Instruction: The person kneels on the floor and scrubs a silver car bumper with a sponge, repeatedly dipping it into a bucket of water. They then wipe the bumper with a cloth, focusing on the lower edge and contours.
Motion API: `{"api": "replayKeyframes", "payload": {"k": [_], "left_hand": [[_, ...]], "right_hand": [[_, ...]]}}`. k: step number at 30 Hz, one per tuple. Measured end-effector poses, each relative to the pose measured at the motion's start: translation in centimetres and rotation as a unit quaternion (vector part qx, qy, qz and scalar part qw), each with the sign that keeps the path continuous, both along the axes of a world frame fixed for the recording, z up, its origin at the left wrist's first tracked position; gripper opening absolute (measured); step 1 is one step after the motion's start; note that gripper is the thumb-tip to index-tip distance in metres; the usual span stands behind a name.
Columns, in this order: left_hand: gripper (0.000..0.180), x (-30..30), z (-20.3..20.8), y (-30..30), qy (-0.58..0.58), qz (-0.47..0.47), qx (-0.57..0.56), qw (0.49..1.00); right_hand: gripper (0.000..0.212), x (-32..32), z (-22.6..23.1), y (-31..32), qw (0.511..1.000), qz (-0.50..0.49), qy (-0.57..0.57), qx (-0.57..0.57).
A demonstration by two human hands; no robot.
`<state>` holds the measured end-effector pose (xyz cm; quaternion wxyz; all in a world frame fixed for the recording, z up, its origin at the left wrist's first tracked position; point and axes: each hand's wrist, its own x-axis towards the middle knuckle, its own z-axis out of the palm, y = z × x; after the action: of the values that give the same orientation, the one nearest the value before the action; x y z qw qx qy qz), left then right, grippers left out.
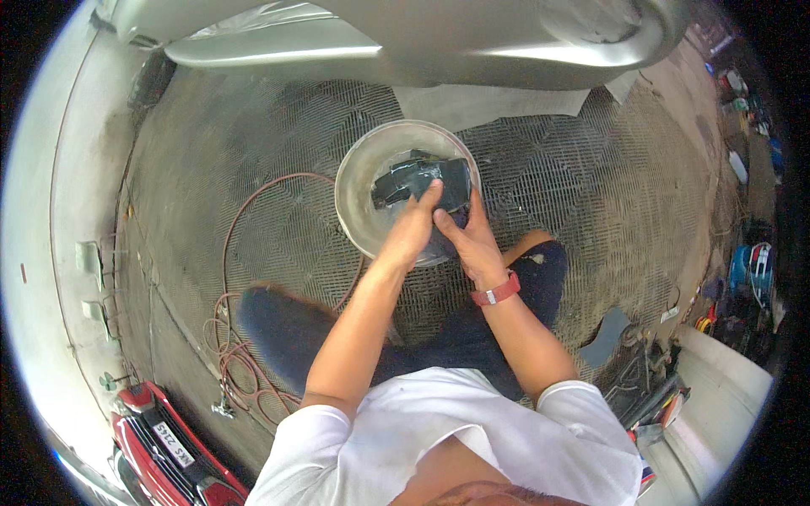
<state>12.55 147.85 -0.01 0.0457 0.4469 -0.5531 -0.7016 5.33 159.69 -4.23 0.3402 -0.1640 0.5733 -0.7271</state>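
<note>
A glossy, wet-looking black plastic part [454,177], angular in shape, is held over a round metal basin [350,211] on the floor before me. My left hand [413,223] lies on it with its thumb pressed on the top face. At the part's right side, my right hand [474,240] grips the near edge, thumb toward me and fingers along the far side. Fingers are partly hidden under the part. More dark surface shows to its left inside the basin; whether this is the same piece I cannot tell. A red band circles my right wrist.
A silver car bumper [405,55] spans the far side, with a pale sheet [498,105] beneath it. A reddish hose [240,223] curls across the ribbed floor at left. Hand tools [637,371] lie at right, and a red car [160,438] front is at lower left.
</note>
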Motion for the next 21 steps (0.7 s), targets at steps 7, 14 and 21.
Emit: {"api": "replayKeyframes", "payload": {"k": [7,14,21], "left_hand": [[0.077,1.2,4.6,-1.6,0.049,0.107,-0.045,0.992],[0.069,6.5,7.7,-15.1,0.262,0.132,-0.040,0.955],[0.044,15.0,12.2,-28.2,0.395,0.234,-0.086,0.884]], "right_hand": [[0.064,-5.9,0.2,3.7,0.992,0.017,0.062,0.112],[0.063,-8.2,-1.1,0.6,0.946,-0.157,0.235,0.159],[0.053,-4.5,-4.6,-5.0,0.821,-0.182,0.370,0.394]]}}
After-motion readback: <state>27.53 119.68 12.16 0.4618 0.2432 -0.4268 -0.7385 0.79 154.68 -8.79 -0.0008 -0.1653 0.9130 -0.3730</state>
